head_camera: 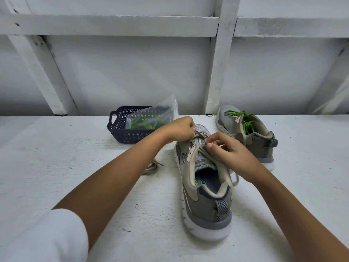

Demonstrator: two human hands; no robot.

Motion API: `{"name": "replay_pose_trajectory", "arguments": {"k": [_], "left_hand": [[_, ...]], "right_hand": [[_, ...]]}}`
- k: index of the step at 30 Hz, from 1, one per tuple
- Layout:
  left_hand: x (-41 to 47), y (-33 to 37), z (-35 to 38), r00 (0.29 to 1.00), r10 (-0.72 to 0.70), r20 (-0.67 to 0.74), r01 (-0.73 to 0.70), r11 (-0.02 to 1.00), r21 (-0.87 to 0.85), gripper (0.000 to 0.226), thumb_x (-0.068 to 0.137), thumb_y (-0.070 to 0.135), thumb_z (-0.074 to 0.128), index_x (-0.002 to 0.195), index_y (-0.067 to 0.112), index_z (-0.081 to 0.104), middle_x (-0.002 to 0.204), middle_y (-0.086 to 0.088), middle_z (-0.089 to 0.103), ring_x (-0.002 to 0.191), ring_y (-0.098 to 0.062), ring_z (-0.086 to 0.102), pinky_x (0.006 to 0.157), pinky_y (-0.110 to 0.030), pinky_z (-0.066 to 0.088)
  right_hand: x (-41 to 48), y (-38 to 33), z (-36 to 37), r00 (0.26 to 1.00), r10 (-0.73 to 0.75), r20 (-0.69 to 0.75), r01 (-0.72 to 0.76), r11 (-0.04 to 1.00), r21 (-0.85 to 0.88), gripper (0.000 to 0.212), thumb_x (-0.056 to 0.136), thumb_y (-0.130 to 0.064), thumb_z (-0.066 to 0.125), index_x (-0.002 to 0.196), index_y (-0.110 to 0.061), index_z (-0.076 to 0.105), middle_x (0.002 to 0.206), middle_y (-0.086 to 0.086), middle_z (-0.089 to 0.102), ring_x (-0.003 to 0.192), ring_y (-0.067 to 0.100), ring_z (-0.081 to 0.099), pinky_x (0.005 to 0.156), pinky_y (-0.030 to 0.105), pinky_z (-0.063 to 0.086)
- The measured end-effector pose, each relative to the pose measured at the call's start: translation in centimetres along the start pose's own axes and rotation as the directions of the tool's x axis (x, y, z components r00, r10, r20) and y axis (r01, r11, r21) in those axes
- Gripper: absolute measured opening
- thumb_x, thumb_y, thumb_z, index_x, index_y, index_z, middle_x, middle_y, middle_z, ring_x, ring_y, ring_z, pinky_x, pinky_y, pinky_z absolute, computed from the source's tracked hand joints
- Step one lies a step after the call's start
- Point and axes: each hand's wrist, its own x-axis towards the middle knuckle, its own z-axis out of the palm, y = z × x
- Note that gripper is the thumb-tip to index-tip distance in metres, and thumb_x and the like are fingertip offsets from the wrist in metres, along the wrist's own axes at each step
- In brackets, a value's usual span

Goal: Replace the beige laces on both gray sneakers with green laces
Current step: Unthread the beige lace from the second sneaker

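Two curled hands work the gray sneaker standing mid-bench, the left grip and right grip each pinching its beige lace near the front eyelets; slackening each crossing before pulling seems wisest.

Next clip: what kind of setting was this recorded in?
Probably a bare utility or storage space: a rough white-painted ledge against a painted wall braced with plain beams, and a small dark basket for supplies.
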Motion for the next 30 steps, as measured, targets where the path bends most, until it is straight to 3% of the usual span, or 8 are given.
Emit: {"name": "replay_pose_trajectory", "arguments": {"k": [4,6,11,14,17,22,26,30], "left_hand": [[0.3,0.5,-0.3,0.989,-0.126,0.08,0.149,0.843,-0.516,0.022,0.093,0.004,0.046,0.073,0.014,0.05,0.063,-0.003,0.045,0.055,-0.012,0.036,0.055,-0.02,0.035],[0.0,0.7,-0.6,0.991,-0.122,0.061,0.134,0.784,-0.607,0.02,0.092,0.003,0.049,0.079,0.017,0.052,0.064,0.0,0.048,0.053,-0.008,0.038,0.05,-0.017,0.038],[-1.5,-0.6,-0.8,0.99,-0.098,-0.098,0.071,0.966,-0.249,0.026,0.093,0.027,0.056,0.116,0.018,0.049,0.099,-0.005,0.06,0.088,-0.02,0.06,0.078,-0.034,0.051],[-3.1,-1.2,-0.1,0.99,-0.095,-0.099,0.086,0.992,-0.095,0.028,0.092,0.031,0.058,0.108,0.008,0.056,0.099,-0.012,0.067,0.089,-0.027,0.066,0.082,-0.041,0.055],[-3.6,-1.4,1.3,0.978,-0.039,-0.206,0.038,0.999,-0.011,0.02,0.091,0.024,0.06,0.099,0.007,0.067,0.101,-0.008,0.068,0.081,-0.018,0.06,0.078,-0.029,0.05],[-2.9,-2.1,2.2,0.943,-0.041,-0.331,0.027,0.999,-0.047,0.013,0.093,0.017,0.054,0.097,0.011,0.065,0.099,-0.004,0.067,0.09,-0.02,0.063,0.078,-0.03,0.048],[-1.8,-1.8,0.8,0.946,-0.179,-0.269,0.039,0.89,-0.454,0.022,0.098,0.008,0.043,0.078,0.014,0.049,0.072,-0.004,0.064,0.064,-0.015,0.063,0.063,-0.035,0.055],[-0.6,-1.4,-0.2,0.958,-0.141,-0.248,0.016,0.893,-0.449,0.014,0.096,0.008,0.049,0.083,0.011,0.054,0.063,-0.004,0.054,0.047,-0.01,0.056,0.06,-0.032,0.055]], "right_hand": [[0.1,0.0,-0.2,1.0,0.019,0.013,-0.02,0.997,0.07,0.006,0.09,-0.025,0.058,0.087,-0.023,0.063,0.079,-0.001,0.054,0.072,0.013,0.05,0.074,0.028,0.04],[0.1,0.0,0.0,1.0,0.018,0.008,-0.018,0.997,0.077,0.006,0.09,-0.027,0.059,0.085,-0.027,0.064,0.08,-0.001,0.056,0.074,0.012,0.052,0.076,0.029,0.041],[0.1,0.1,-0.1,1.0,0.017,-0.004,-0.017,0.998,0.069,0.006,0.09,-0.032,0.059,0.089,-0.029,0.064,0.083,-0.002,0.057,0.075,0.009,0.053,0.077,0.027,0.042],[0.1,-0.1,0.1,1.0,0.003,-0.009,-0.002,0.996,0.088,0.008,0.091,-0.028,0.058,0.095,-0.032,0.063,0.08,0.001,0.055,0.074,0.01,0.053,0.074,0.025,0.042],[0.0,-0.2,0.4,0.999,-0.029,-0.015,0.03,0.996,0.081,0.013,0.093,-0.024,0.057,0.096,-0.032,0.067,0.091,0.012,0.061,0.078,0.021,0.056,0.078,0.027,0.045],[-0.2,-0.3,0.5,1.0,-0.009,-0.018,0.011,0.996,0.083,0.012,0.093,-0.025,0.055,0.09,-0.024,0.067,0.1,0.013,0.063,0.081,0.015,0.055,0.08,0.029,0.045],[-0.3,-0.3,1.0,0.999,0.006,-0.044,-0.003,0.997,0.072,0.012,0.094,-0.024,0.053,0.092,-0.019,0.064,0.099,0.017,0.061,0.084,0.015,0.052,0.078,0.029,0.042],[-0.3,-0.2,1.6,0.993,0.026,-0.115,-0.016,0.996,0.093,0.012,0.093,-0.021,0.053,0.09,-0.016,0.063,0.098,0.022,0.06,0.083,0.018,0.052,0.076,0.031,0.041]]}}
